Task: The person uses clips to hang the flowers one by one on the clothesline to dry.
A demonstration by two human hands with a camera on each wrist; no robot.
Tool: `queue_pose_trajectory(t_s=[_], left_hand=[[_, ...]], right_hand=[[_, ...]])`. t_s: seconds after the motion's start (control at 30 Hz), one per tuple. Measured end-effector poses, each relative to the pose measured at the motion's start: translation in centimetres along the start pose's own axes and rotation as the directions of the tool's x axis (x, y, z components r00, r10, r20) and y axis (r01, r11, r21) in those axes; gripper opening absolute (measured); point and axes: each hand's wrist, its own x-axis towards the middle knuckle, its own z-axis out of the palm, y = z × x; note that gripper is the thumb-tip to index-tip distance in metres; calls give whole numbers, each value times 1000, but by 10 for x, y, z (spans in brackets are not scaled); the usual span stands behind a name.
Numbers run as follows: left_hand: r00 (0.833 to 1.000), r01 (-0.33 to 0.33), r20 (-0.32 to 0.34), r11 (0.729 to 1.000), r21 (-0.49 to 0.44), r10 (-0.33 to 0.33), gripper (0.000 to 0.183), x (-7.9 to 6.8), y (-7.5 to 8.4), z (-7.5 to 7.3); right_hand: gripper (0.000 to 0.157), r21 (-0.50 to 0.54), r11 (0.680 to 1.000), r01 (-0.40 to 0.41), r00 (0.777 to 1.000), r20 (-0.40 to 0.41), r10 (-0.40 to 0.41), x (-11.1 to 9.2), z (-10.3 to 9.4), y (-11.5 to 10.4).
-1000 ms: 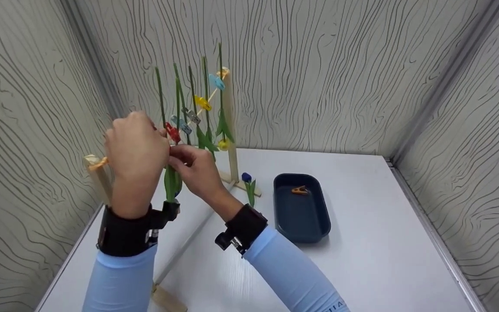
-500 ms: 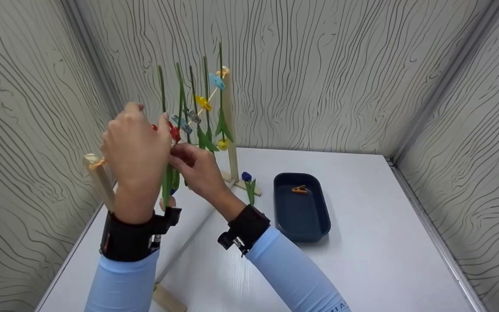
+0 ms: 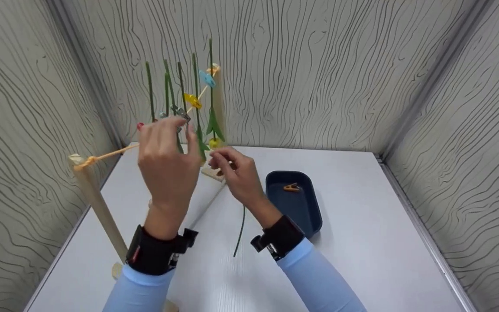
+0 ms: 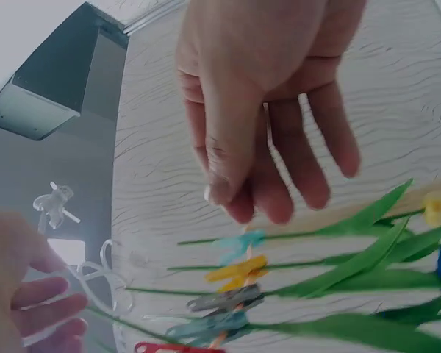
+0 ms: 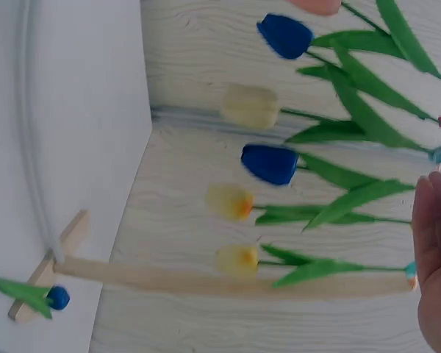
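Artificial tulips hang bloom-down from a cord (image 3: 115,152), clipped by a light blue clothespin (image 3: 207,79), a yellow clothespin (image 3: 193,101), a grey clothespin (image 4: 224,300), a blue-grey clothespin (image 4: 209,327) and a red clothespin (image 4: 180,348). My left hand (image 3: 167,151) is raised in front of the row, fingers loosely bent, with nothing held in the left wrist view. To its right, my right hand (image 3: 236,171) hovers loosely curled and empty. Under it, a loose tulip's stem (image 3: 239,234) lies on the table; its blue bloom (image 5: 58,298) shows in the right wrist view.
The cord runs between a near wooden post (image 3: 98,203) and a far wooden post (image 3: 218,99). A dark blue tray (image 3: 271,177) stands right of my right hand, with an orange clothespin (image 3: 292,187) inside. Patterned panels wall the white table (image 3: 362,242).
Both hands have come away from the near tulips and shifted right, the right hand now over the loose tulip. The near end of the cord has come into view.
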Motion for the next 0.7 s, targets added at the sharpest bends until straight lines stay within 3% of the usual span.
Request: queue_pose_trajectory(t_s=[0.07, 0.13, 0.2, 0.27, 0.37, 0.5, 0.6, 0.63, 0.7], left_hand=[[995, -83, 39, 993, -81, 87, 10, -16, 1, 12], [983, -120, 118, 980, -159, 140, 8, -33, 1, 25], [961, -104, 230, 971, -216, 154, 7, -50, -1, 40], [923, -51, 360, 969, -243, 138, 8, -70, -8, 54], [842, 64, 532, 963, -260, 87, 11, -100, -22, 75], [700, 252, 713, 945, -209, -29, 15, -132, -44, 97], [594, 370, 795, 920, -132, -124, 19, -147, -58, 111], [565, 401, 811, 910, -107, -153, 20, -151, -62, 115], [524, 452, 828, 889, -70, -201, 23, -157, -68, 123]], right_hand=[[20, -39, 999, 12, 999, -34, -13, -6, -20, 13], [19, -76, 997, -3, 998, -70, -2, -13, -40, 27], [16, -113, 993, -40, 993, -117, 26, -19, -59, 43], [14, -153, 984, -93, 985, -159, 69, -26, -75, 62], [9, -224, 949, -220, 959, -225, 169, -34, -100, 91], [10, -326, 842, -429, 895, -278, 348, -41, -129, 127], [14, -407, 749, -523, 852, -286, 439, -46, -147, 148], [16, -438, 721, -538, 843, -283, 457, -47, -151, 154], [18, -499, 671, -548, 834, -265, 485, -50, -158, 165]])
